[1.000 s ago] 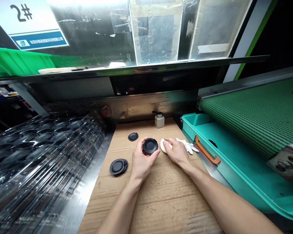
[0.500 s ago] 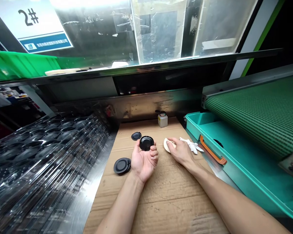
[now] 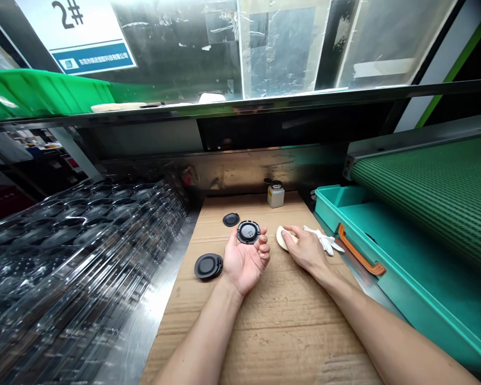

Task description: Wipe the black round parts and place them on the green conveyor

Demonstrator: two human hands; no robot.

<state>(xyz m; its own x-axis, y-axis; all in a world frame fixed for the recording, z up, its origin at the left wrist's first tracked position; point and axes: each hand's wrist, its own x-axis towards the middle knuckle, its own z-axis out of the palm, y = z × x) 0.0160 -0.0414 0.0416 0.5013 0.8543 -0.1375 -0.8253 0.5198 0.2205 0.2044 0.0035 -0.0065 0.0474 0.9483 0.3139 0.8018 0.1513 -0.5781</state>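
Black round disc (image 3: 248, 232) sits in the upturned left hand (image 3: 244, 266), its underside with small holes facing up, the fingers (image 3: 264, 248) curled loosely against its rim and the thumb at the far edge. Right hand (image 3: 307, 248) lies palm down, its fingers closed over a white cloth (image 3: 284, 238) on the cardboard-covered surface (image 3: 264, 342). One single disc (image 3: 231, 219) lies apart beyond the hands, and a small stack of discs (image 3: 208, 266) sits just left of the left hand, with white gloves (image 3: 323, 239) beside the cloth

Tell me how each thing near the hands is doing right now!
Left hand, palm up, holding a disc
Black disc, held flat, holed side up
Right hand, cupped over cloth
White cloth, bunched under the fingers
Stack of black discs, lying flat
Single black disc, lying flat
White gloves, crumpled
Small bottle, upright, capped
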